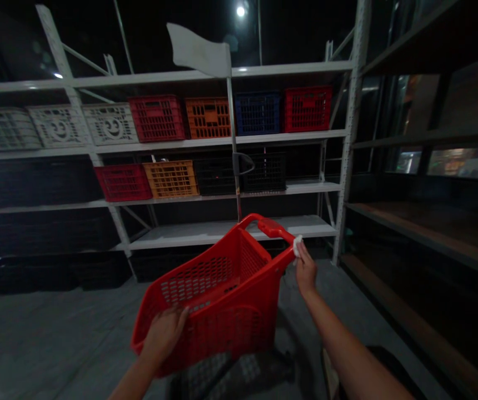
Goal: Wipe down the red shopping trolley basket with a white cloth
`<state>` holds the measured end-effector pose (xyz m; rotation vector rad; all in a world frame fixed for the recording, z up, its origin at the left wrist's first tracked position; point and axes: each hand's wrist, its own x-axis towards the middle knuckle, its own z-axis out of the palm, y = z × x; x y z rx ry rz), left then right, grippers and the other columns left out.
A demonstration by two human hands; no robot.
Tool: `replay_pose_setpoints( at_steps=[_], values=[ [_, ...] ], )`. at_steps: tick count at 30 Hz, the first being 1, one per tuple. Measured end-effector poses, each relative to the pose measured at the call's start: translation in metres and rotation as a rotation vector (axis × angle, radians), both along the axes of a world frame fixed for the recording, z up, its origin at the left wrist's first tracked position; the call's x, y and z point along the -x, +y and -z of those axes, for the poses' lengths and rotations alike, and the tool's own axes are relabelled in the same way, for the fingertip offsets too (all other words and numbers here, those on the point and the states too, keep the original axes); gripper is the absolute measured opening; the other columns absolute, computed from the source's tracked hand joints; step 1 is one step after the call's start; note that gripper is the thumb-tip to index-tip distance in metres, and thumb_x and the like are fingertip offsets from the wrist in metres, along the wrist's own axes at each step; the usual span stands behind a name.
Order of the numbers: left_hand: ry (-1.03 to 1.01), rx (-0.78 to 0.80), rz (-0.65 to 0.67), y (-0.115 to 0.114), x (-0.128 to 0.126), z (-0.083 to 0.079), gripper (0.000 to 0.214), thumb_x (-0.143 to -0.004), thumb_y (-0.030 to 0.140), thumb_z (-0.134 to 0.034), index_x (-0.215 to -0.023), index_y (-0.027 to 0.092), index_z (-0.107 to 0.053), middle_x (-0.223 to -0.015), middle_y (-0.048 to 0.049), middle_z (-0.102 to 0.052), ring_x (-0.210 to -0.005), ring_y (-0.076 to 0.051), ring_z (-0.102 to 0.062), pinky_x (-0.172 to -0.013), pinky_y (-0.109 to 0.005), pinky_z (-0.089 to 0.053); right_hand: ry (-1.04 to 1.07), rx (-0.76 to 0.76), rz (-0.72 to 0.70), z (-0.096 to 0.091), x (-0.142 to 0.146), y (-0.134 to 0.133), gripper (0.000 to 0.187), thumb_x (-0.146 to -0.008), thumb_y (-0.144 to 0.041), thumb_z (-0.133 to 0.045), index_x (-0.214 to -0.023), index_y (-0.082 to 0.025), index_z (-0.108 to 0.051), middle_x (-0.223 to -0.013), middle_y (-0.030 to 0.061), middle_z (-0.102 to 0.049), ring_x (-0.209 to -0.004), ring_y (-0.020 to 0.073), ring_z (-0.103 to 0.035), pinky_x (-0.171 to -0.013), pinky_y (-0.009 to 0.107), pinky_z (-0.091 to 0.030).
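Well, closest in, the left hand [164, 334] lies on the near wall of a red plastic shopping trolley [216, 297], its fingers [180, 318] curved over the rim, though how firmly they grip I cannot tell. The right hand [306, 269] sits at the far end of the red handle [274, 228], its fingertips [301, 251] pinched on one small white cloth [297, 245], which touches the handle's end. Under the trolley sits a dark mesh basket [226, 378], half lost in shadow. A thin pole [232, 128] rises beyond the handle, carrying one white flag [197, 50] and a dark loop [245, 164].

Past the grey floor [43, 333] stands a white metal shelving rack [222, 140]. Its top shelf holds seven crates: three white [58, 126], two red [156, 118], one orange [207, 118] and one blue [257, 114]. Below them are four more: one red [122, 182], one orange [171, 178] and two black [263, 172]. The light is too poor to see into any crate, and darker crates [43, 233] along the lower left can't be counted reliably. To the right, dark wooden shelves [430, 239] run alongside the trolley, well apart from the right arm. One lamp [241, 11] glows overhead.
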<state>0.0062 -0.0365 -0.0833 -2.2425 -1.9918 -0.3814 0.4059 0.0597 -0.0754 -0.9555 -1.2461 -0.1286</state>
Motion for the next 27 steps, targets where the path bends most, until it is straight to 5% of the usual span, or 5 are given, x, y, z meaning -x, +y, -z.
replay_pose_setpoints(
  at_steps=[6,10,16,20,27],
  values=[
    [-0.158,-0.036,0.152,0.045,-0.132,-0.048,0.054,-0.09,0.044,-0.016,-0.098,0.017,-0.062,-0.101,-0.0085,-0.066,-0.097,-0.016,-0.059,-0.087,-0.026,-0.04,0.131,0.139,-0.121,0.059,0.086,-0.023,0.044,-0.09,-0.025,-0.027,-0.126,-0.012,-0.048,-0.138,0.0137,-0.036,-0.13,0.0222,-0.028,-0.104,0.045,-0.03],
    [-0.138,0.003,0.1,0.077,-0.193,-0.048,0.061,-0.089,0.05,-0.011,-0.093,0.017,-0.062,-0.087,-0.0096,-0.069,-0.084,-0.017,-0.064,-0.073,-0.026,-0.045,0.21,0.204,-0.122,0.066,0.104,-0.017,0.049,-0.091,-0.032,-0.025,-0.132,-0.008,-0.039,-0.142,0.017,-0.028,-0.132,0.0237,-0.025,-0.104,0.047,-0.028],
    [-0.062,-0.026,0.01,0.073,-0.199,-0.031,0.067,-0.086,0.055,-0.006,-0.09,0.017,-0.062,-0.083,-0.0129,-0.068,-0.08,-0.022,-0.064,-0.068,-0.031,-0.045,0.33,0.209,0.013,0.021,0.084,0.005,0.056,-0.09,-0.035,-0.024,-0.137,-0.004,-0.026,-0.145,0.0176,-0.018,-0.135,0.023,-0.014,-0.108,0.043,-0.019],
    [-0.029,-0.034,-0.009,0.065,-0.193,-0.029,0.068,-0.086,0.056,-0.005,-0.087,0.019,-0.062,-0.08,-0.0107,-0.068,-0.078,-0.021,-0.064,-0.068,-0.03,-0.045,0.388,0.139,0.053,-0.004,0.051,0.02,0.054,-0.086,-0.026,-0.024,-0.136,-0.007,-0.029,-0.142,0.015,-0.027,-0.132,0.0204,-0.024,-0.107,0.04,-0.02],
    [-0.005,-0.039,-0.017,0.055,-0.18,-0.027,0.068,-0.085,0.056,-0.004,-0.083,0.021,-0.062,-0.077,-0.0081,-0.069,-0.076,-0.02,-0.064,-0.065,-0.028,-0.044,0.02,0.412,-0.34,-0.054,-0.018,0.056,0.041,-0.081,-0.035,-0.036,-0.101,-0.01,-0.063,-0.097,0.0112,-0.067,-0.093,0.0245,-0.06,-0.084,0.038,-0.045]
  ],
)
